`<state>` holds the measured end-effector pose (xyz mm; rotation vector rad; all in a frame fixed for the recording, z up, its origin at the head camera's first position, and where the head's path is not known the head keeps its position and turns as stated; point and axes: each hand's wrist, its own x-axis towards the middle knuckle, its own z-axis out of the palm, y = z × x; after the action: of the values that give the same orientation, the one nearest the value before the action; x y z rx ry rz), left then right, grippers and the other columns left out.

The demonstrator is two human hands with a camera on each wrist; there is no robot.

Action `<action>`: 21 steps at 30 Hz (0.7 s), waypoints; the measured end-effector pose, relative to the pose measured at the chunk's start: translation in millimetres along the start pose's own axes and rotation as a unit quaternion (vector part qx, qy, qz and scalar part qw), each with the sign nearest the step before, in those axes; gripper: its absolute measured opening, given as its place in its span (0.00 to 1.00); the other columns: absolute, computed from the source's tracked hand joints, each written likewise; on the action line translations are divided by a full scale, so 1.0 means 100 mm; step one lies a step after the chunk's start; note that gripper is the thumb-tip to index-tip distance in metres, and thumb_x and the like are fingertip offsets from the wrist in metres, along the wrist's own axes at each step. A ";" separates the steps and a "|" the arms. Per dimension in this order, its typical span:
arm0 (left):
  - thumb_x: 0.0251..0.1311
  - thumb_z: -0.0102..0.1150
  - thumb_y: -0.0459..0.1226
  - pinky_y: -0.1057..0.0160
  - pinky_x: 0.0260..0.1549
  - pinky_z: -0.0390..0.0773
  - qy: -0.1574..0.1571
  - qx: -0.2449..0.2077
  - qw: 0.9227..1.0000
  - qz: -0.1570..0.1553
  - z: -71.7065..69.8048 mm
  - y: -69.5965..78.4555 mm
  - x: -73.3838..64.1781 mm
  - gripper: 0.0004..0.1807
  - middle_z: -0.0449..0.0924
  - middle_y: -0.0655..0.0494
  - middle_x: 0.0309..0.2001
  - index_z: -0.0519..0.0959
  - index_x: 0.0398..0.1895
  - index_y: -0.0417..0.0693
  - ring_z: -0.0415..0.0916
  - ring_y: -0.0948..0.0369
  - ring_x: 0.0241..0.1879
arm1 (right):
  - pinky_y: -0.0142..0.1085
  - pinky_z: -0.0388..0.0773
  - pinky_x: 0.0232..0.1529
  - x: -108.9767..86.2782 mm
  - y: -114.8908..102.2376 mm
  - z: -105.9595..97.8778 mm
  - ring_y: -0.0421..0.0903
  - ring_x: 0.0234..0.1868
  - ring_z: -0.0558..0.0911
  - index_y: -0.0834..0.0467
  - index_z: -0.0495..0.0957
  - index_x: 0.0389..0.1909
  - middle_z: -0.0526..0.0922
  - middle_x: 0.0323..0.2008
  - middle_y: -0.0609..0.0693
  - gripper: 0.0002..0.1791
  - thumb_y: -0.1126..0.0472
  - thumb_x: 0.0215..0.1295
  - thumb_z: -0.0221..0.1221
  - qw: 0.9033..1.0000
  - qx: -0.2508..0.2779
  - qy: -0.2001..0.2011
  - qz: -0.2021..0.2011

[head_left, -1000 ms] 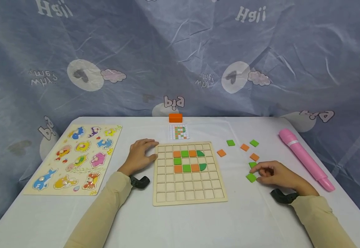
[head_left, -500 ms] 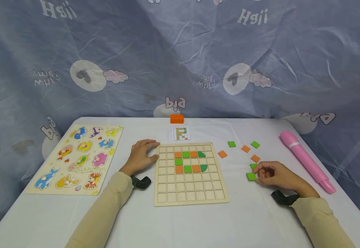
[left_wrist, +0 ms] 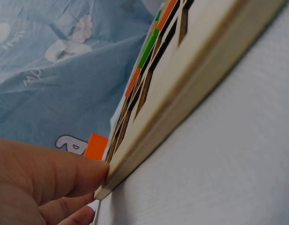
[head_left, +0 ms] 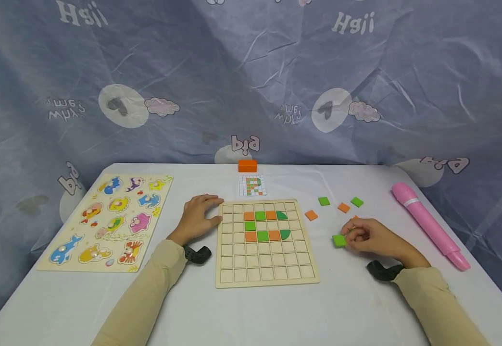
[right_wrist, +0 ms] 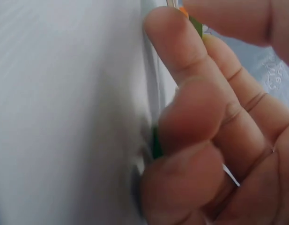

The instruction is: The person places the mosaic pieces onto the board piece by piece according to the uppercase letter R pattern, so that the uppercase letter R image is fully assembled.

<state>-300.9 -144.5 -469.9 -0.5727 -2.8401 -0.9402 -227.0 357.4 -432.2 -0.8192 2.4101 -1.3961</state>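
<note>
Green square tile (head_left: 339, 241) at 3 o'clock of the wooden grid board (head_left: 254, 261), well short of the pink tube (head_left: 430, 226) farther out the same way. The tile looks like thin painted wood; expect it light and stiff, a little slick on its flat faces, unlikely to chip. Best taken by two opposite edges, thumb against index, leaving the underside free.

Your right hand (head_left: 370, 235) has it at the tip: thumb and index close together, pinching the tile's near side, most of its face sticking out toward 9 o'clock. Your other fingers curl in behind. Whether the tile clears the white cloth (head_left: 342, 307), you can't tell from either view.

Your left hand (head_left: 195, 218) sits at the board's 10 o'clock corner, fingers relaxed and spread from the thumb. Thumb tip touches the edge; nothing held. The board seems rigid and flat, heavier than any tile, apt to slide if nudged; edges are the place to steady it.

Loose orange and green squares (head_left: 324, 201) lie scattered toward 2 o'clock. Small pattern card (head_left: 253, 186) at 12, orange block (head_left: 247, 166) just beyond.
</note>
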 end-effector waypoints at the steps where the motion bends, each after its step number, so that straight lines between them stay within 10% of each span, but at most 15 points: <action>1: 0.66 0.68 0.41 0.33 0.75 0.56 0.000 -0.001 1.000 0.000 0.00 0.00 0.00 0.29 0.76 0.43 0.73 0.82 0.70 0.44 0.64 0.40 0.77 | 0.26 0.77 0.33 0.04 -0.01 0.02 0.33 0.32 0.79 0.75 0.78 0.48 0.89 0.34 0.44 0.11 0.78 0.67 0.65 1.000 0.000 -0.001 0.004; 21: 0.66 0.67 0.41 0.34 0.76 0.55 -0.002 -0.002 1.000 -0.003 -0.01 0.03 0.00 0.29 0.76 0.43 0.73 0.82 0.70 0.44 0.63 0.41 0.77 | 0.27 0.79 0.42 0.69 -0.26 0.30 0.35 0.36 0.82 0.72 0.80 0.51 0.90 0.37 0.51 0.14 0.71 0.68 0.69 0.998 0.000 -0.001 0.065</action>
<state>-299.6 -143.2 -467.5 -0.5658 -2.8457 -0.9463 -260.5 286.1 -420.3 -0.6499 2.4143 -1.3471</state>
